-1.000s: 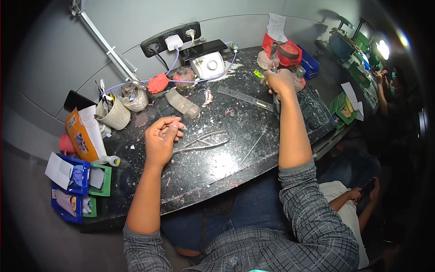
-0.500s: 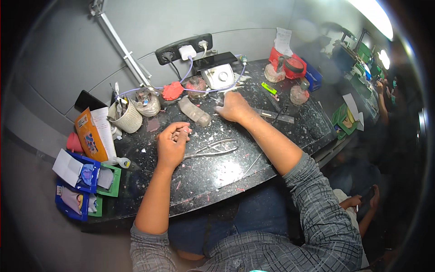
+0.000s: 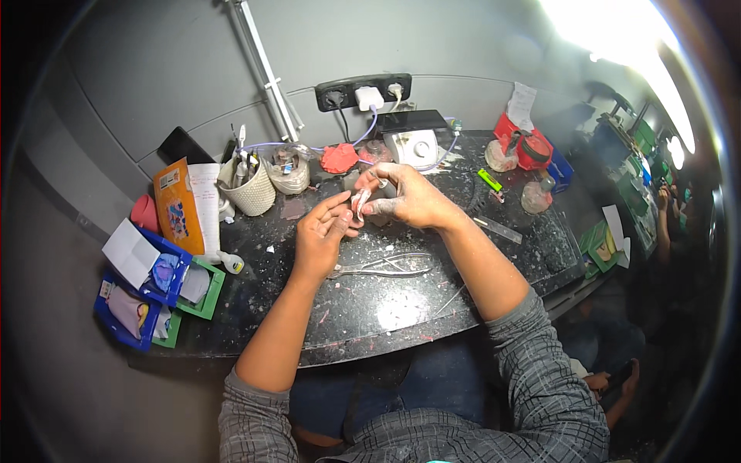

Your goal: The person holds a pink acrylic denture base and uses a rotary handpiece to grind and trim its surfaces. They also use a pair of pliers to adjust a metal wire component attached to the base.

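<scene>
My left hand [image 3: 324, 233] and my right hand [image 3: 413, 197] meet above the worktop. Between their fingertips is a small, curved pink-and-white piece [image 3: 360, 202], pinched from both sides; its exact kind is too small to make out. White dust coats my right thumb and fingers. Below the hands lies a pair of long-handled metal pliers [image 3: 386, 265], its left end close to my left wrist. A pale translucent block [image 3: 351, 182] is mostly hidden behind my right fingers.
Dark worktop [image 3: 363, 320] scattered with white and pink scraps. At left stand a woven cup of tools [image 3: 253, 193], an orange packet [image 3: 179, 208] and blue trays [image 3: 166, 270]. Behind are a red lump [image 3: 340, 159] and a white dial unit [image 3: 414, 149]. Right: a green lighter-like object [image 3: 489, 180], glass jar [image 3: 536, 198], metal ruler [image 3: 498, 228].
My right hand has come back from beside the pale block to my left hand, and both now touch the small piece. My left hand has risen slightly. The view has shifted.
</scene>
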{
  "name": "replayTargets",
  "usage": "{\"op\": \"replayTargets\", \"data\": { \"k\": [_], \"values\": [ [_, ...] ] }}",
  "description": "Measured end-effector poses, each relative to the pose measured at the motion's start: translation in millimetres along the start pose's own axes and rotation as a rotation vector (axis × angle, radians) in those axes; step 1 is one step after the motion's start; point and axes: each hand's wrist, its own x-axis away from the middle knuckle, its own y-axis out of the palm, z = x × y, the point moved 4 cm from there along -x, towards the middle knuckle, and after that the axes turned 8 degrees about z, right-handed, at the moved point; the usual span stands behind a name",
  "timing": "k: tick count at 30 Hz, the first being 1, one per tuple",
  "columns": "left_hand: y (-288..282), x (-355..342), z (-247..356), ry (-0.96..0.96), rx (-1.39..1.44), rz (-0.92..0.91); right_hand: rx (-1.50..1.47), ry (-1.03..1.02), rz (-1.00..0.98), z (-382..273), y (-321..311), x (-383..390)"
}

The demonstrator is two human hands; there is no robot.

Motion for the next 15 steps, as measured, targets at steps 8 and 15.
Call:
{"op": "replayTargets", "data": {
  "k": [8,15],
  "values": [
    [0.2,1.9,-0.6,0.027,0.007,-0.037,0.115,0.019,0.129,3.5,8.9,11.1],
    [2.7,1.6,-3.7,-0.127,-0.001,0.016,0.283,-0.303,0.192,0.6,7.6,20.0]
  ]
}}
